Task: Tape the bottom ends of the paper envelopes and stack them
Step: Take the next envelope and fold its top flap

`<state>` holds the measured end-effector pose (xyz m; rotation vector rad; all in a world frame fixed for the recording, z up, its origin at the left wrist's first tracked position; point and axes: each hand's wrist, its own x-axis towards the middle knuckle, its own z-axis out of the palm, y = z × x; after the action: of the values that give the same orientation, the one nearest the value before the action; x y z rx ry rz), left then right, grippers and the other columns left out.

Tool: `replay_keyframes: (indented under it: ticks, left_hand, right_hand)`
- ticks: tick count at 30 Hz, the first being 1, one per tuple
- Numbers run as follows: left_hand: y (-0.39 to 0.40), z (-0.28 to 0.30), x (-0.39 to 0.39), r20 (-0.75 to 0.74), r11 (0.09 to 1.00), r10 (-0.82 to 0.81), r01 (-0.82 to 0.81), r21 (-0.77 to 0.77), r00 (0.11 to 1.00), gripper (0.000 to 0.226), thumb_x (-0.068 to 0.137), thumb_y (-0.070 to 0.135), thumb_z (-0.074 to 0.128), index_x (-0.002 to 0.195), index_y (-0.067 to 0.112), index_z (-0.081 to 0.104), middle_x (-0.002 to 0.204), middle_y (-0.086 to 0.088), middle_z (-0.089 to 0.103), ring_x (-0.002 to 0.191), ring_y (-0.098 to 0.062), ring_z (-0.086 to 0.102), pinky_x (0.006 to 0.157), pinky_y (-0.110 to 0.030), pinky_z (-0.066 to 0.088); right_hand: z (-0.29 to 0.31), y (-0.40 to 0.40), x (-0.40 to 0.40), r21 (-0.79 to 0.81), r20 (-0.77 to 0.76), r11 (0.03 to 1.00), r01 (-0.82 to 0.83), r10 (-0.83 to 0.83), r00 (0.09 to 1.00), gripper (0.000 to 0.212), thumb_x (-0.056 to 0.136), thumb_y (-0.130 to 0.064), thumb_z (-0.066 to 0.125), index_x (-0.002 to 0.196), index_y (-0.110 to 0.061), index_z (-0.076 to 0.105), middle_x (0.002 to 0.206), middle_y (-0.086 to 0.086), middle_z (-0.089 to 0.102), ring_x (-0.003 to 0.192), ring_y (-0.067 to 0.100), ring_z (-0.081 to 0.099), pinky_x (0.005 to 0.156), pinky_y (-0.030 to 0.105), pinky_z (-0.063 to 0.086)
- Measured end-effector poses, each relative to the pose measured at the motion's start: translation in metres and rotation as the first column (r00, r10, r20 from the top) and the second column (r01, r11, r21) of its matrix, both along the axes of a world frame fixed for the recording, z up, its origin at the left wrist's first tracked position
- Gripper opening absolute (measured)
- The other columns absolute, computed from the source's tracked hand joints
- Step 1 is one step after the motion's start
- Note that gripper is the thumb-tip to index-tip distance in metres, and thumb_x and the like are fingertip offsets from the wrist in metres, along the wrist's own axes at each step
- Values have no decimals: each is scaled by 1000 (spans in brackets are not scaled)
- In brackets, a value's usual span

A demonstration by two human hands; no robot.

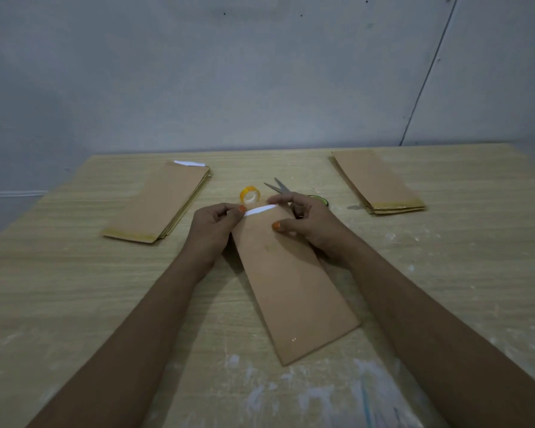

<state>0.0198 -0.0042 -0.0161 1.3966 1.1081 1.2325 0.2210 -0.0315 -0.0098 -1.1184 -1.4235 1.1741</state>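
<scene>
envelope [291, 282]: thin brown paper, light, floppy; best pinned flat on desk [74, 304].
strip [260, 209]: white, flimsy.
left hand [212, 231] grip: pinching strip's left end.
right hand [309, 225] grip: pinching its right end.

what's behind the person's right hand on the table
Scissors lie behind the right hand: two grey blades point away, while the handles are mostly covered by the hand, with only a dark loop edge showing. A yellow tape roll stands just left of them.
</scene>
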Motion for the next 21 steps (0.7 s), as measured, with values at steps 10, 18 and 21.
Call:
replay_keyframes:
  ticks: [10, 18, 21]
  left_hand:
    - [0, -3, 0, -76, 997, -59, 62, 38, 995, 18, 97, 14, 61, 90, 4, 75, 75, -2, 70, 70, -7, 60, 63, -23, 46]
    - [-2, -4, 2, -99, 994, -56, 65, 92, 994, 22, 97, 14, 63, 88, -3, 73, 73, -5, 65, 66, -6, 53, 59, -20, 40]
    - [-3, -4, 3, -81, 990, -65, 74, 121, 995, 21, 97, 13, 62, 90, -4, 73, 74, -6, 66, 67, -6, 54, 59, -18, 41]
  right_hand:
    - [-1, 1, -3, 38, 97, 997, 61, -64, 993, 26, 78, -2, 78, 95, -20, 72, 97, 0, 70, 83, 5, 65, 71, 21, 53]
    - [-1, 2, -3, -9, 73, 998, 69, -68, 995, 17, 78, -2, 79, 84, -15, 69, 78, 2, 68, 73, 14, 62, 66, 28, 52]
    - [1, 0, -4, 3, 98, 998, 58, -58, 993, 17, 78, -7, 80, 83, -16, 67, 74, -1, 66, 68, 11, 60, 62, 25, 50]
